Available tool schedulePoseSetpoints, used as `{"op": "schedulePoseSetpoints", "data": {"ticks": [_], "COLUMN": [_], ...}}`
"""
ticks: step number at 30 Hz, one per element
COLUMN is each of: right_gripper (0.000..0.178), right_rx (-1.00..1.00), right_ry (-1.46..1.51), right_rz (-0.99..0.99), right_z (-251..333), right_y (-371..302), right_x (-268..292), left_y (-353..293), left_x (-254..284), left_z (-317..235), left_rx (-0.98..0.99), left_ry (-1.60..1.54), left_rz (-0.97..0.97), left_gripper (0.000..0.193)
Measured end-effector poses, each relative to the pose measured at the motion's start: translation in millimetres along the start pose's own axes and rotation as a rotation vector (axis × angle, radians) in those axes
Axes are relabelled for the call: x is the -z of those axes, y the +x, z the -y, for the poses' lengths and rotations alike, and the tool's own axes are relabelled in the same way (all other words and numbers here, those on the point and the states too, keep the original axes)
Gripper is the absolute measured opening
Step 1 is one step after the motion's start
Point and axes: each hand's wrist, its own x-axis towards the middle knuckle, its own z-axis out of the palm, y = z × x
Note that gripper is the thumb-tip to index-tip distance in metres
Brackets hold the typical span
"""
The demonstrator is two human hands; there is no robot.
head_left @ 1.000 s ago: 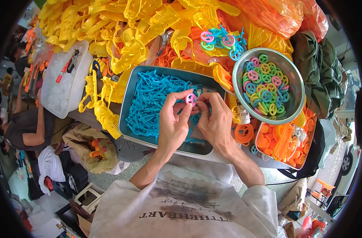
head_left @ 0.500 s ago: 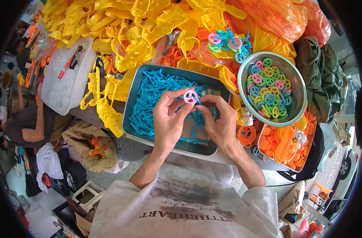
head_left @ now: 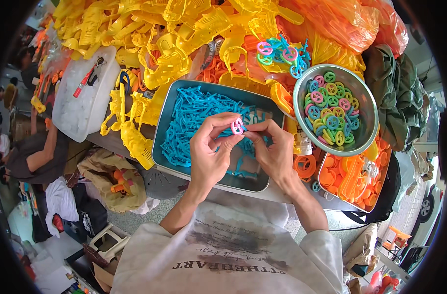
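Our left hand [head_left: 210, 152] pinches a pink wheel [head_left: 237, 126] above the metal tray [head_left: 228, 183]. Our right hand [head_left: 274, 153] has its fingertips clamped beside it on what looks like a blue piece [head_left: 245, 128], mostly covered. Our hands hide some blue parts [head_left: 189, 117]; the top edge crops the yellow parts [head_left: 167, 61].

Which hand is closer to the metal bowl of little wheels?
Right. The right hand is left of the metal bowl and nearer the person's body; the left hand is farther left.
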Motion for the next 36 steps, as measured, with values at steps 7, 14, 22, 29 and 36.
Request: {"op": "schedulePoseSetpoints", "data": {"ticks": [7, 14, 22, 29, 36], "right_gripper": [0.009, 0.011, 0.020, 0.024, 0.021], "right_rx": [-0.016, 0.014, 0.028, 0.059, 0.035], "right_ry": [0.009, -0.070, -0.056, -0.164, -0.177], "right_rz": [-0.021, -0.082, -0.101, -0.131, -0.114], "right_z": [-0.2, -2.8, -4.4, 0.8, -0.4], "right_y": [-1.6, -3.3, -3.9, -3.7, -6.2], "right_x": [-2.6, -6.0, -7.2, -8.4, -8.1], "left_y": [4.2, 3.7, 5.7, 5.4, 6.2], "left_x": [1.1, -8.6, -9.7, -15.8, -17.1], "left_z": [-12.7, -14.0, -12.4, -8.5, -10.2], "left_rx": [0.188, 0.125, 0.098, 0.130, 0.188], "left_ry": [-0.129, 0.102, 0.165, 0.117, 0.144], "left_rz": [0.057, 0.045, 0.067, 0.011, 0.013], "left_gripper": [0.029, 0.031, 0.031, 0.032, 0.031]}}
